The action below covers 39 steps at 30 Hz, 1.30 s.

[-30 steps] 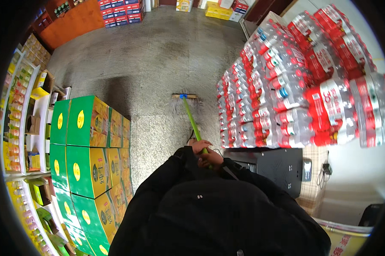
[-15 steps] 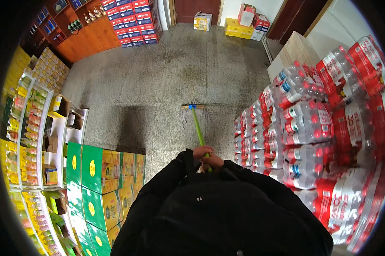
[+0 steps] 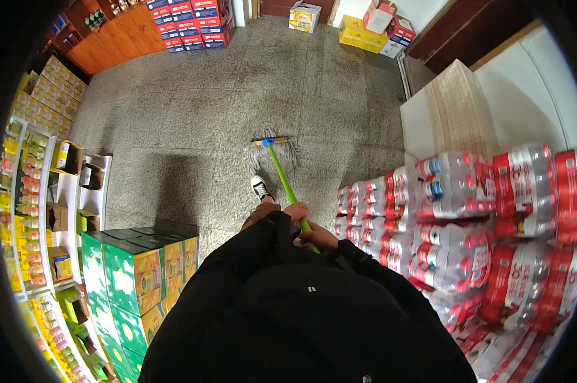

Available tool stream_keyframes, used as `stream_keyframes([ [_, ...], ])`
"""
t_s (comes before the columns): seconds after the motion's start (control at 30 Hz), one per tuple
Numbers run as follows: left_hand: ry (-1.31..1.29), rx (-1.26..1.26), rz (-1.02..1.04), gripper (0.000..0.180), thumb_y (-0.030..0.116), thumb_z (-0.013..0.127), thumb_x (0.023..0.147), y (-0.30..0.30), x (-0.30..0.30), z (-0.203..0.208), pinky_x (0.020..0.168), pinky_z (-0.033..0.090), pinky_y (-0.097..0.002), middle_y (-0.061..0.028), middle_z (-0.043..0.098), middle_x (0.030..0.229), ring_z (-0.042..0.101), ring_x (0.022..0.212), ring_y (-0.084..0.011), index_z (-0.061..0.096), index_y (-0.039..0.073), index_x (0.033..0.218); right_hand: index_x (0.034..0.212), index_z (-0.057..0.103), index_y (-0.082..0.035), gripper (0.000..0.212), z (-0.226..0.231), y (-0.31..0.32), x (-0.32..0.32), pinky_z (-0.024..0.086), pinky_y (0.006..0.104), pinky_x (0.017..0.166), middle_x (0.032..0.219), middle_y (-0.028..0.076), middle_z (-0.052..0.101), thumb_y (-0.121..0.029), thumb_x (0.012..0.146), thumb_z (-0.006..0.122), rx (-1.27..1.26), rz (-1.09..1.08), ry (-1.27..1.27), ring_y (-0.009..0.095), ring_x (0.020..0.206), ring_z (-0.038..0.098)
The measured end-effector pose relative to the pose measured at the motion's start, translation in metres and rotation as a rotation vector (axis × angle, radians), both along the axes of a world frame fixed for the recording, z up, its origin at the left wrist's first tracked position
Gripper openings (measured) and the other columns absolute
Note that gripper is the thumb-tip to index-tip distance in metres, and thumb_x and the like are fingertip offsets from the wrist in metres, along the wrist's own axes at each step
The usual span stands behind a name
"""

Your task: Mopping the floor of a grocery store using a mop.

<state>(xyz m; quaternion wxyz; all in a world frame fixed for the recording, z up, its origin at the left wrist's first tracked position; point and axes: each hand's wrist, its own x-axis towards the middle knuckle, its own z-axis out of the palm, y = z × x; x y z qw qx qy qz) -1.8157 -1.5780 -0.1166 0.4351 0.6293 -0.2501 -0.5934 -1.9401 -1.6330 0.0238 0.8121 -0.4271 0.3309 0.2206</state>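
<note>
A string mop [image 3: 280, 171] with a light-green handle slants forward from my body to the floor. Its blue clamp and wooden bar [image 3: 269, 141] carry greyish strands that lie spread on the grey floor [image 3: 224, 108]. My left hand [image 3: 295, 211] is wrapped round the handle, farther up toward the mop head. Closer to my body, my right hand [image 3: 320, 239] is closed round the handle's upper end. A black-and-white shoe [image 3: 259, 188] shows just behind the strands, left of the handle.
Shrink-wrapped bottle packs [image 3: 454, 249] are stacked along my right. Green and yellow cartons [image 3: 125, 274] stand at my left, beside white shelves [image 3: 45, 210] of bottles. Ahead are red-and-blue boxes [image 3: 196, 25], a white carton [image 3: 304, 18] and a yellow box [image 3: 362, 35]. A pale panel stack [image 3: 457, 112] stands at right.
The mop head has shifted left and its handle slants more. A shoe has come into view behind the strands. The view has moved forward, and both hands keep their hold.
</note>
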Motion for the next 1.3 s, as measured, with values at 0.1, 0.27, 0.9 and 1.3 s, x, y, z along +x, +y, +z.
stream_keyframes([
  [0.1,-0.266,-0.145,-0.138,0.021,0.020,0.057,0.063,-0.036,0.049,-0.023,0.064,0.044,-0.0347,-0.0100,0.056,0.077,0.054,0.075,-0.0246,0.057,0.006,0.078,0.121,0.033,-0.012,0.051,-0.011,-0.039,0.041,0.038,0.0203,0.049,0.074,0.003,0.047,-0.006,0.074,0.052,0.016,0.012,0.040,0.010,0.059,0.047],
  [0.27,-0.840,-0.591,-0.506,0.017,0.020,0.056,0.064,-0.093,0.159,-0.063,0.064,0.045,-0.0396,-0.0145,0.057,0.074,0.055,0.073,-0.0333,0.059,0.008,0.075,0.127,0.027,-0.011,0.060,-0.004,-0.085,0.143,0.040,0.0228,0.053,0.078,0.003,0.050,-0.008,0.074,0.055,-0.172,-0.016,0.119,0.010,0.065,0.049],
  [0.9,-0.559,-0.219,-0.179,0.027,0.028,0.043,0.081,-0.150,0.501,-0.055,0.052,0.040,-0.0348,-0.0086,0.047,0.082,0.050,0.064,-0.0218,0.053,0.003,0.079,0.124,0.028,-0.013,0.059,0.012,-0.166,0.517,0.039,0.0211,0.050,0.081,0.002,0.048,0.001,0.072,0.052,-0.277,0.395,-0.047,0.009,0.064,0.047],
  [1.3,-0.129,0.147,0.255,0.020,0.022,0.048,0.074,-0.204,0.757,0.029,0.067,0.044,-0.0354,-0.0114,0.050,0.086,0.052,0.080,-0.0270,0.055,0.007,0.086,0.125,0.026,-0.009,0.057,-0.025,-0.270,0.790,0.041,0.0257,0.053,0.083,0.005,0.052,-0.003,0.074,0.052,-0.328,0.688,-0.215,0.015,0.064,0.052],
])
